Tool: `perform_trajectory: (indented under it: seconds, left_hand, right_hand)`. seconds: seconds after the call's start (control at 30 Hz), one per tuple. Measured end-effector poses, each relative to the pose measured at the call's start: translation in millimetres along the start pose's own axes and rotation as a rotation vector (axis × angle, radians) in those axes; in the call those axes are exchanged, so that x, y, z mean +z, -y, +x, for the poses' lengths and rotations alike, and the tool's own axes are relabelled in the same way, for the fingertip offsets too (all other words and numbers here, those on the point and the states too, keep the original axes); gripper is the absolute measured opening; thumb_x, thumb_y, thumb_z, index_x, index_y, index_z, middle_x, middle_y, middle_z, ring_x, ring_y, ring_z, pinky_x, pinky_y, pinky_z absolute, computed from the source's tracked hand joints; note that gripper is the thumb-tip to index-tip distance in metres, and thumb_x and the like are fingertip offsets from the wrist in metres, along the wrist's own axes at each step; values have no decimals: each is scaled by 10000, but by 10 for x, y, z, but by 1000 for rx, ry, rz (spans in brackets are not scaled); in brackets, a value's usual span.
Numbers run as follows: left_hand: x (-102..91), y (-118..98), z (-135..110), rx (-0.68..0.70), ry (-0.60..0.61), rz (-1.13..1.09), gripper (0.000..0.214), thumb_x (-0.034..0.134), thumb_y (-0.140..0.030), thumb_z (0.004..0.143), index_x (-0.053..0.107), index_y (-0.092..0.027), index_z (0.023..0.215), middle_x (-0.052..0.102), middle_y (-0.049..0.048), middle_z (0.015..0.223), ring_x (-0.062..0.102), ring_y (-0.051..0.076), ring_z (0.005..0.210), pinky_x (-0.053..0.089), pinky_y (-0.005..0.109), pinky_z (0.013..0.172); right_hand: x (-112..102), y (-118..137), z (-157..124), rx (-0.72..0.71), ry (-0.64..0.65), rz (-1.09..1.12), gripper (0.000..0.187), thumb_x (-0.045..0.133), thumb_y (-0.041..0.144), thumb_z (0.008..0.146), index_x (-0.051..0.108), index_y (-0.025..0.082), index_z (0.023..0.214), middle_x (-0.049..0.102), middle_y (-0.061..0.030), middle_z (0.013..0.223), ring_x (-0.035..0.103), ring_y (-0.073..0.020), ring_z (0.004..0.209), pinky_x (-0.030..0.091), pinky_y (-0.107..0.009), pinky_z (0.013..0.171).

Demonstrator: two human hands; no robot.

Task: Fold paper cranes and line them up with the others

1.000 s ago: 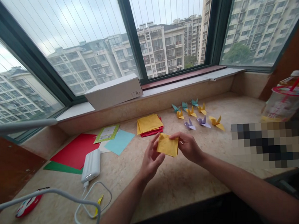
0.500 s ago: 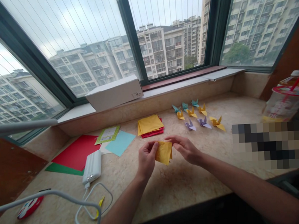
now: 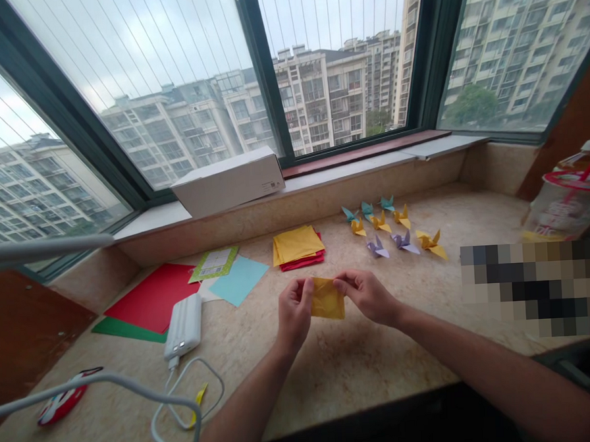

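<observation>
A folded square of yellow paper [image 3: 327, 300] is held up above the counter between my two hands. My left hand [image 3: 297, 310] pinches its left edge, thumb in front. At the upper right corner, the thumb and fingers of my right hand [image 3: 371, 297] are closed on the same paper. Just behind my hands lies a stack of yellow paper [image 3: 297, 245] on top of red paper [image 3: 304, 263]. Back and to the right stand several folded paper cranes: teal ones [image 3: 367, 210], yellow ones [image 3: 381, 224] and purple ones [image 3: 405, 241].
To the left lie red sheets [image 3: 153, 298], a green sheet [image 3: 127, 330], a light blue sheet [image 3: 239, 281] and a white power bank [image 3: 183, 326] with a cable [image 3: 159, 413]. A white box [image 3: 231, 181] rests on the sill. A plastic cup [image 3: 566, 207] stands far right.
My right hand has come in from beside the paper and now grips its upper right corner. The paper's parted right side now looks flat and closed.
</observation>
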State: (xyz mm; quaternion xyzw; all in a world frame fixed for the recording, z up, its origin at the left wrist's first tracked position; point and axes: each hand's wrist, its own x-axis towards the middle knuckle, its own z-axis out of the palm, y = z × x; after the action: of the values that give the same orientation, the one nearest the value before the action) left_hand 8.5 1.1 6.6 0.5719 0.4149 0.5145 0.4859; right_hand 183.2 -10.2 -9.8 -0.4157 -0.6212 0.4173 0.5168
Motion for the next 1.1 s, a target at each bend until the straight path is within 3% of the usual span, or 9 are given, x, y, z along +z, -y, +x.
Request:
perform_trajectory:
  seconds: [0.07, 0.13, 0.3, 0.47, 0.53, 0.63, 0.8, 0.9, 1.1]
  left_hand:
    - [-11, 17, 17, -71, 100, -64, 348, 715, -458, 775, 632, -131, 858, 661, 19, 712, 607, 138, 612, 489, 234, 579]
    - [-22, 26, 39, -113, 125, -89, 346, 763, -425, 733, 639, -122, 844, 666, 23, 713, 610, 140, 612, 489, 235, 571]
    - [-42, 44, 91, -87, -44, -161, 320, 804, -373, 700, 627, -121, 786, 640, 2, 678, 577, 103, 588, 450, 197, 543]
    - [-17, 77, 80, -264, 243, -340, 388, 711, -440, 793, 620, -100, 955, 671, 67, 793, 615, 130, 601, 496, 253, 568]
    - [-7, 95, 74, -300, 276, -285, 410, 676, -473, 819, 599, -96, 962, 671, 69, 749, 620, 137, 563, 491, 256, 546]
    - [-24, 110, 93, -234, 209, -174, 391, 659, -495, 827, 566, -126, 918, 602, -7, 589, 534, 99, 442, 406, 207, 436]
    - [-82, 101, 142, -180, 188, -62, 359, 646, -490, 838, 545, -149, 794, 431, -84, 473, 401, 55, 385, 306, 170, 388]
    - [-85, 103, 139, -194, 195, -75, 364, 655, -485, 830, 527, -154, 751, 376, -94, 478, 361, 43, 389, 270, 162, 385]
    - [-66, 115, 112, -203, 250, -72, 358, 626, -491, 846, 562, -142, 793, 392, -88, 477, 357, 48, 391, 281, 168, 390]
  right_hand:
    - [3, -20, 9, 13, -53, 52, 278, 590, 408, 894, 689, 149, 904, 725, -56, 826, 664, -192, 766, 517, -288, 681]
    - [2, -34, 19, 18, -95, 86, 289, 597, 420, 888, 682, 146, 917, 724, -56, 830, 669, -185, 760, 526, -284, 673]
    - [3, -24, 31, 35, -72, 154, 296, 640, 423, 855, 674, 136, 919, 730, -54, 794, 697, -184, 704, 563, -302, 660]
    - [32, -19, 4, -43, -143, 139, 241, 574, 384, 909, 630, 155, 955, 737, -56, 841, 720, -187, 767, 563, -289, 674]
    - [33, -22, -11, -64, -118, 33, 212, 546, 354, 929, 621, 162, 977, 737, -56, 835, 721, -188, 759, 550, -276, 639]
    - [-15, -14, -19, -144, -91, -177, 200, 556, 290, 927, 597, 182, 1091, 732, -62, 908, 713, -190, 826, 535, -261, 627]
    - [-198, 26, 11, -437, 96, -382, 508, 695, 301, 853, 502, 237, 1319, 618, -103, 1216, 649, -185, 959, 543, -349, 856]
    - [-280, 17, 29, -491, 192, -474, 421, 669, 284, 879, 571, 271, 1288, 517, -110, 1323, 625, -188, 1012, 521, -371, 922]
    - [-316, -45, 45, -464, 197, -413, 202, 595, 248, 928, 696, 240, 1103, 518, -106, 1304, 651, -156, 909, 542, -321, 830]
